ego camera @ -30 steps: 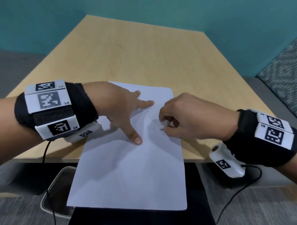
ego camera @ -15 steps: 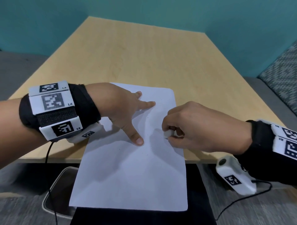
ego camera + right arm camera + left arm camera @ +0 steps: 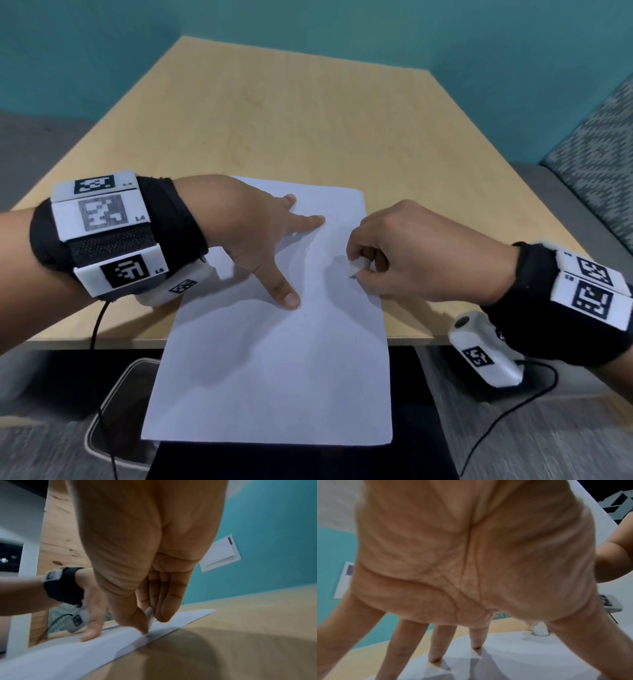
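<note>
Two hands are on one sheet of paper (image 3: 274,377), which lies in the lower middle of the head view. Its far half is on the table (image 3: 308,120) and its near half hangs out past the table's front edge. My left hand (image 3: 253,236), left of centre, is spread wide, with the fingers (image 3: 308,222) straight and the tips and thumb pressed flat on the sheet to pin it. My right hand (image 3: 411,253), right of centre, has its fingers curled and pinches a small white eraser (image 3: 358,268) between thumb and fingertips. In the right wrist view the eraser's lower end touches the paper near its right edge.

I judge this to be the rubbing step, working at faint marks in the middle of the sheet that are too pale to read. The next move calls for short strokes with light pressure. The left fingertips should stay close beside the rubbed patch so the sheet cannot buckle or slide, since half of it has no support. If the marks run lower in the frame, I would reset the pinning hand first.
</note>
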`<act>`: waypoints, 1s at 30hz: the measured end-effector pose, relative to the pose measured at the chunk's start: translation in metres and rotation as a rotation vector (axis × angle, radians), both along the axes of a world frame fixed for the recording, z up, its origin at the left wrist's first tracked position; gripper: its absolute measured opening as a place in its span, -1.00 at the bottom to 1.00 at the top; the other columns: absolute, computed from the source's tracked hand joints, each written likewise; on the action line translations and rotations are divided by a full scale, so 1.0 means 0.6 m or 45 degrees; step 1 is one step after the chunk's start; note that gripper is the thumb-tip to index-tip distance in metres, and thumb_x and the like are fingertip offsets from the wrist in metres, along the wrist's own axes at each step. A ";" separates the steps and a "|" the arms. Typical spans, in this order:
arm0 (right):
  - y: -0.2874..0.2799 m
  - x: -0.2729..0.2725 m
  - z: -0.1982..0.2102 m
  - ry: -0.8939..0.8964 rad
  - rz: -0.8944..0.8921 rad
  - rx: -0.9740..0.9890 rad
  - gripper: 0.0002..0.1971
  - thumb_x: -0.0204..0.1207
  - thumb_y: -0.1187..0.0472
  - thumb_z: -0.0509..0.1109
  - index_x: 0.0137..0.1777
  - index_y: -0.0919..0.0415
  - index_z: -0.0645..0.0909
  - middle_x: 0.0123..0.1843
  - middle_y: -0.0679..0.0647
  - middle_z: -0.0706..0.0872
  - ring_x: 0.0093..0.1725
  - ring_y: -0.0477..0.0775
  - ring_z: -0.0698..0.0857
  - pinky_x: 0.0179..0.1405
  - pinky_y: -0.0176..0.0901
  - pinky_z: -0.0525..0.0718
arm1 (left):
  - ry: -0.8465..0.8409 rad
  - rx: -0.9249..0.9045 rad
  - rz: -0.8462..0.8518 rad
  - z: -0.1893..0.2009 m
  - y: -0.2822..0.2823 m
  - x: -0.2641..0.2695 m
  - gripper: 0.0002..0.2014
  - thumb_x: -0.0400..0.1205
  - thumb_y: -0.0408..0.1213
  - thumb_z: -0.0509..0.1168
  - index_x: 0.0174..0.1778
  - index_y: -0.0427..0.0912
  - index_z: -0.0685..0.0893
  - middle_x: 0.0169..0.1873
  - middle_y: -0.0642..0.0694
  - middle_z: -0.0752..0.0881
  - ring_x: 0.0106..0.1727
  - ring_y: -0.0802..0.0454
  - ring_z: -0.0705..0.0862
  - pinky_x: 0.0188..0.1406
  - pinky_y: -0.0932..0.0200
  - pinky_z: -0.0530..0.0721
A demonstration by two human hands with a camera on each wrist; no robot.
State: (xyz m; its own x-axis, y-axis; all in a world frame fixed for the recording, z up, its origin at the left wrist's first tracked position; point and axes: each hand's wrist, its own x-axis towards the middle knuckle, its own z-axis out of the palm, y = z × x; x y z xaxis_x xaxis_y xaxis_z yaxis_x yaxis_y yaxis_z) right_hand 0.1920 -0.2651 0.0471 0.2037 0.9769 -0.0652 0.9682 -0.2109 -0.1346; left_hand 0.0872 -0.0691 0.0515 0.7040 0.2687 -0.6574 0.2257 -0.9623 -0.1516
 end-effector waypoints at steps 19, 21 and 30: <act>-0.006 0.005 -0.001 -0.023 -0.049 0.037 -0.89 0.53 0.10 0.46 0.01 0.03 0.78 -0.21 -0.14 0.76 -0.21 -0.08 0.69 -0.13 -0.04 0.72 | -0.021 -0.174 -0.235 -0.008 0.024 0.033 0.49 0.08 0.59 0.60 0.67 0.65 -0.41 0.73 0.47 -0.42 0.87 0.08 -0.24 0.81 -0.35 0.05; -0.003 0.003 -0.004 -0.044 -0.059 0.035 -0.90 0.53 0.11 0.45 -0.02 0.04 0.77 -0.24 -0.13 0.77 -0.23 -0.06 0.68 -0.15 0.00 0.73 | -0.014 -0.174 -0.229 -0.009 0.024 0.033 0.50 0.07 0.59 0.60 0.67 0.64 -0.42 0.72 0.47 -0.44 0.86 0.08 -0.26 0.81 -0.33 0.04; 0.007 0.003 -0.005 -0.021 -0.117 0.003 -0.91 0.49 0.09 0.44 -0.09 0.07 0.73 -0.29 -0.04 0.77 -0.25 0.01 0.70 -0.17 0.09 0.74 | -0.010 -0.195 -0.210 -0.009 0.023 0.031 0.50 0.09 0.56 0.61 0.67 0.63 -0.43 0.71 0.46 -0.46 0.86 0.07 -0.28 0.82 -0.30 0.02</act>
